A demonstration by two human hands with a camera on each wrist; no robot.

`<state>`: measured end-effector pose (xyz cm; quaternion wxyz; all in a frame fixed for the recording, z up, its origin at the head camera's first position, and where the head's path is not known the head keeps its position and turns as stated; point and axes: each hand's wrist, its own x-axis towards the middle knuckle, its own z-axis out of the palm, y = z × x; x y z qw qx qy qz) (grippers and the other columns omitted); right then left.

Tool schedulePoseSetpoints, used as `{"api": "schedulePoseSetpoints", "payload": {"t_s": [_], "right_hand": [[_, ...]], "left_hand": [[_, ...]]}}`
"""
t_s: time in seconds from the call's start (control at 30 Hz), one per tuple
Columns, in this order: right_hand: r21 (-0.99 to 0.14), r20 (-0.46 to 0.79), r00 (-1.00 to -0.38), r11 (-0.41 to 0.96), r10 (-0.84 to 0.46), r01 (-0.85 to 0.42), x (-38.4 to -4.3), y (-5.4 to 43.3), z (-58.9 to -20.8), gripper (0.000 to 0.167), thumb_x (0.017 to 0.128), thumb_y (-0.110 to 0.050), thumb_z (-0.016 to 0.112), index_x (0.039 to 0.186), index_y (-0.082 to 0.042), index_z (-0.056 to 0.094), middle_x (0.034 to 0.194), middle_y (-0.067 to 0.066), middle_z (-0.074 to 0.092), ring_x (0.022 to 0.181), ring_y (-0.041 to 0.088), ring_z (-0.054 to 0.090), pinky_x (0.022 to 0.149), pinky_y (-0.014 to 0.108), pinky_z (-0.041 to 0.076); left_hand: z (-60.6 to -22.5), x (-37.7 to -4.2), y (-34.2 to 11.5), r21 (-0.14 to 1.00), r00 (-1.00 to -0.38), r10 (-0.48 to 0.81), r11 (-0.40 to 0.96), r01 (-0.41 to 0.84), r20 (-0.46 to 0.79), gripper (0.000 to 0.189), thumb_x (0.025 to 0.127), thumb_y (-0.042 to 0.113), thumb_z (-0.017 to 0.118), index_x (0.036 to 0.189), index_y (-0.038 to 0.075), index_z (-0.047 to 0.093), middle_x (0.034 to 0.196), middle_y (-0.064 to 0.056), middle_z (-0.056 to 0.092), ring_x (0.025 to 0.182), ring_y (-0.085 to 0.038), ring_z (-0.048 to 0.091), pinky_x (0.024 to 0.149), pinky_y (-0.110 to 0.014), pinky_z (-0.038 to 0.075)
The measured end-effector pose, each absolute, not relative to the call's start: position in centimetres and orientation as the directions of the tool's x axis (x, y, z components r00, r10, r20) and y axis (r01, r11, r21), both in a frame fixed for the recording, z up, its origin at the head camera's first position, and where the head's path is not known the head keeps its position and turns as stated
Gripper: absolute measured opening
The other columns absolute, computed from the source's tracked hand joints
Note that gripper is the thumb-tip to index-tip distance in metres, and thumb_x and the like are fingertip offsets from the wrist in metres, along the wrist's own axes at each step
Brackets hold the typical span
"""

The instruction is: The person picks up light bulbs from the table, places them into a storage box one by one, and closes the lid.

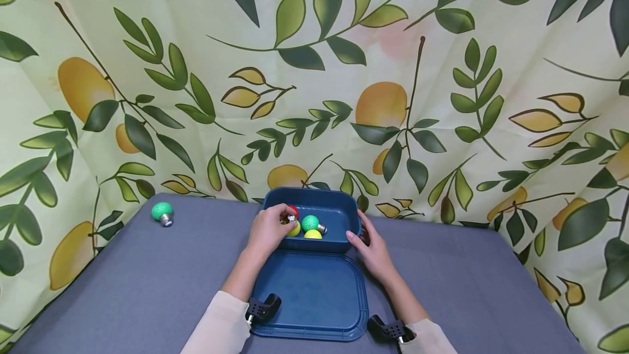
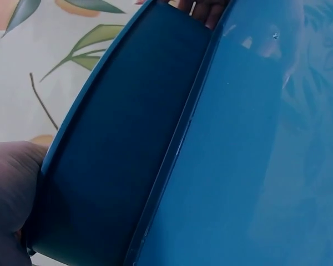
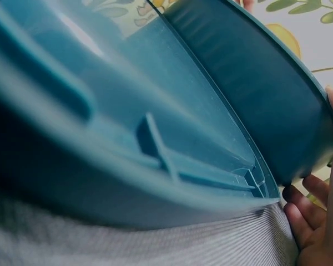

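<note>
A dark blue plastic box stands toward the back of the table. My left hand reaches over its left end and pinches a small light bulb, mostly hidden by the fingers; a silvery part shows. Close to those fingertips are a red bulb and a yellow bulb. A green bulb with a silver screw base and another yellow bulb lie in the box too. My right hand grips the box's right end, its thumb on the front rim and fingers round the outside.
A blue lid lies on the grey-covered table just in front of the box. Far off at the back left rests another green bulb with a silver base. Behind the table hangs a leaf-and-fruit patterned cloth.
</note>
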<state>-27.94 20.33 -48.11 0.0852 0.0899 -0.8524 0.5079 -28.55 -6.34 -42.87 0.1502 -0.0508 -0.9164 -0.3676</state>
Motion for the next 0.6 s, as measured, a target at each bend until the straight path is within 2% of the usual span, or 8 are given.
{"api": "schedulePoseSetpoints", "payload": {"t_s": [0.6], "right_hand": [[-0.849, 0.230, -0.971, 0.474, -0.064, -0.232, -27.80, 20.21, -48.02, 0.069, 0.099, -0.033, 0.064, 0.159, -0.023, 0.033, 0.148, 0.023, 0.053, 0.125, 0.037, 0.062, 0.107, 0.053, 0.048]], "left_hand": [[-42.59, -28.77, -6.47, 0.678, -0.963, -0.002, 0.711, 0.189, 0.270, 0.020, 0.083, 0.016, 0.083, 0.102, 0.013, 0.076, 0.093, -0.002, 0.077, 0.081, -0.016, 0.064, 0.079, -0.039, 0.055]]}}
